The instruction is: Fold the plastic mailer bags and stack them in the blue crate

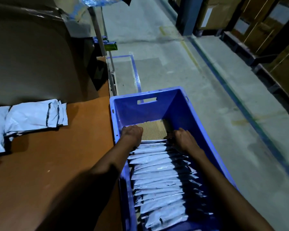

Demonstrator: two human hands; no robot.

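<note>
The newest folded mailer [154,141] stands on edge at the far end of the row of folded mailers [158,179] inside the blue crate [177,104]. Its long axis runs across the crate's width. Your left hand [132,134] curls over its left end and your right hand [182,139] over its right end, fingers bent down around it. Both grasp it and are equally near. Beyond it, toward the crate's far wall, the cardboard liner [153,131] lies bare, so the row has room to grow that way. The loose mailers [35,117] lie on the table [60,155] left of the crate, nearer your left hand, which probably makes the next reach.
</note>
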